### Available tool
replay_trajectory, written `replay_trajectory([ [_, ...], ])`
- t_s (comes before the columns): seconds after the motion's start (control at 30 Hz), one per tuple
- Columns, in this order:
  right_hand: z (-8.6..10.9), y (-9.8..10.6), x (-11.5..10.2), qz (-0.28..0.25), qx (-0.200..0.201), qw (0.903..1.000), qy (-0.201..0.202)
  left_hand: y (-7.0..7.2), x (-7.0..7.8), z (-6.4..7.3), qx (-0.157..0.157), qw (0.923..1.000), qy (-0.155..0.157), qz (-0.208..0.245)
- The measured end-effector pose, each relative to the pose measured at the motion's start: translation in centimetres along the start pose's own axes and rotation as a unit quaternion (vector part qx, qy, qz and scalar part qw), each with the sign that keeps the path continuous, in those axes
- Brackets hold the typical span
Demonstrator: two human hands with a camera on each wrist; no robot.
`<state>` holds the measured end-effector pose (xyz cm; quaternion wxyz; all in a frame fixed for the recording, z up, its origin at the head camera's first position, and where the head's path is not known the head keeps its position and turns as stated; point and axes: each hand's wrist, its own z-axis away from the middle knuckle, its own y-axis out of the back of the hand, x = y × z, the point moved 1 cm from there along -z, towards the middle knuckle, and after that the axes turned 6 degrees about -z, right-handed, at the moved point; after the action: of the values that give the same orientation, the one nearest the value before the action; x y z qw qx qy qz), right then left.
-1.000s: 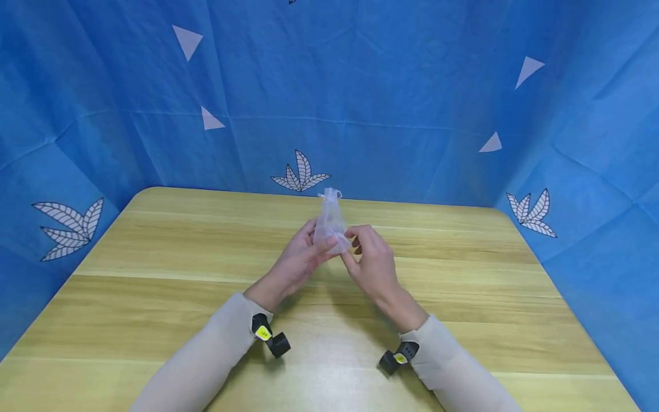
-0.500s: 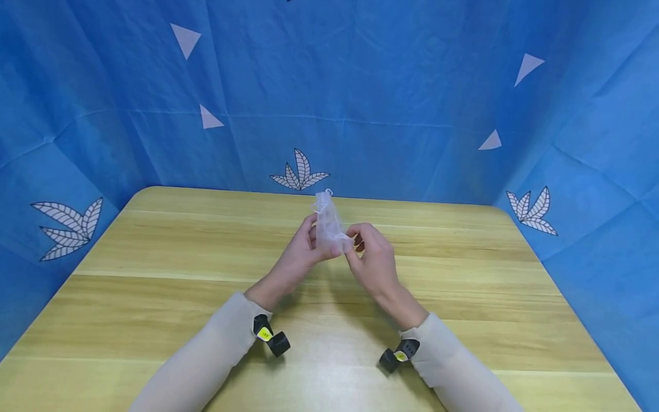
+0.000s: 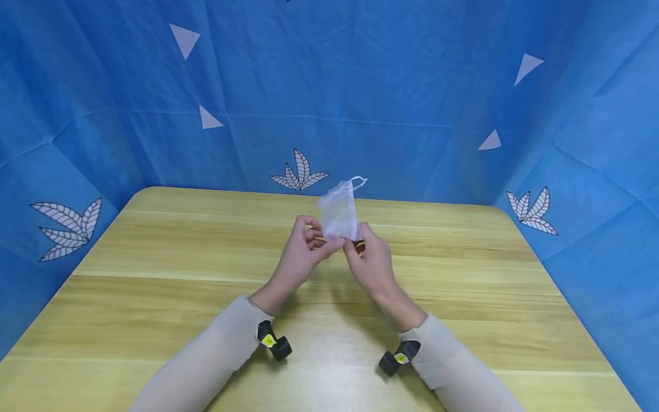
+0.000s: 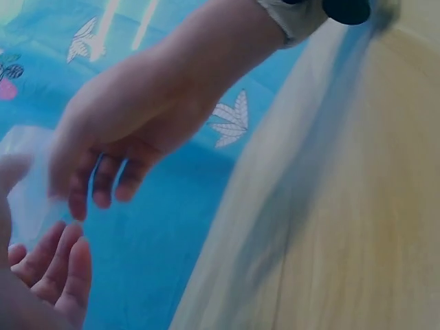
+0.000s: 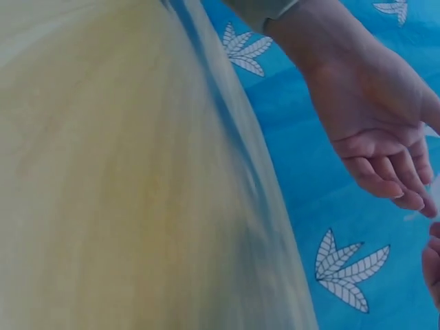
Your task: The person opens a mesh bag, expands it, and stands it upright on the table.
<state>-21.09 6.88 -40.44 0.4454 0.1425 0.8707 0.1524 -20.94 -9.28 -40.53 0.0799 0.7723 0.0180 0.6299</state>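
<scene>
A small sheer white drawstring pouch is held up over the table in the head view, with its cord loop sticking out at the top right. My left hand pinches its lower edge, thumb in front and fingers partly hidden behind the fabric. At the lower right corner, my right hand grips the pouch between thumb and fingers. The two thumb tips meet near the bottom edge. In the left wrist view the pouch shows as a pale blur by the fingers. Only a sliver of it appears in the right wrist view.
A wood-grain table lies under both arms. Behind and beside it hangs a blue cloth printed with white leaves and triangles. Each wrist wears a strap with a small black camera.
The pouch has gone from narrow and bunched to spread flat and wider, its cord end swinging to the right. My left fingers have shifted to its lower edge; the right hand stays nearly in place.
</scene>
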Motion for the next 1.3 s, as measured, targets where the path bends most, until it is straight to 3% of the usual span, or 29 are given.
replay_trajectory([
  [0.1, 0.2, -0.3, -0.2, 0.017, 0.0, 0.9997, 0.016, 0.0, 0.0, 0.2, 0.021, 0.9966, -0.037, -0.071],
  [0.17, 0.2, -0.3, -0.4, 0.025, 0.014, 0.9992, 0.026, 0.0, 0.0, 0.4, 0.051, 0.9863, -0.066, -0.142],
  [0.27, 0.3, -0.3, -0.6, 0.045, 0.047, 0.9967, 0.049, 0.0, 0.0, 0.6, 0.088, 0.9609, -0.11, -0.239],
  [0.37, 0.3, -0.1, -0.6, 0.059, 0.081, 0.9926, 0.069, -0.1, 0.1, 0.8, 0.099, 0.9342, -0.159, -0.304],
  [0.5, 0.2, 0.1, -0.4, 0.057, 0.114, 0.9892, 0.071, -0.4, 0.2, 1.1, 0.103, 0.9, -0.221, -0.361],
  [0.6, 0.2, 0.2, -0.3, 0.048, 0.124, 0.9886, 0.07, -0.6, 0.3, 1.3, 0.105, 0.882, -0.253, -0.383],
  [0.7, 0.2, 0.2, -0.2, 0.045, 0.123, 0.9881, 0.081, -0.7, 0.3, 1.4, 0.107, 0.8723, -0.269, -0.394],
  [0.8, 0.2, 0.2, -0.2, 0.047, 0.124, 0.9871, 0.09, -0.7, 0.2, 1.4, 0.11, 0.8681, -0.275, -0.398],
  [1.03, 0.2, 0.0, 0.1, 0.059, 0.122, 0.9848, 0.109, -0.6, 0.3, 1.3, 0.121, 0.8764, -0.252, -0.392],
  [1.1, 0.2, -0.1, 0.1, 0.068, 0.12, 0.9832, 0.12, -0.5, 0.4, 1.3, 0.126, 0.874, -0.251, -0.396],
  [1.3, 0.2, -0.4, 0.0, 0.106, 0.099, 0.9744, 0.172, -0.3, 0.5, 1.2, 0.145, 0.8372, -0.298, -0.435],
])
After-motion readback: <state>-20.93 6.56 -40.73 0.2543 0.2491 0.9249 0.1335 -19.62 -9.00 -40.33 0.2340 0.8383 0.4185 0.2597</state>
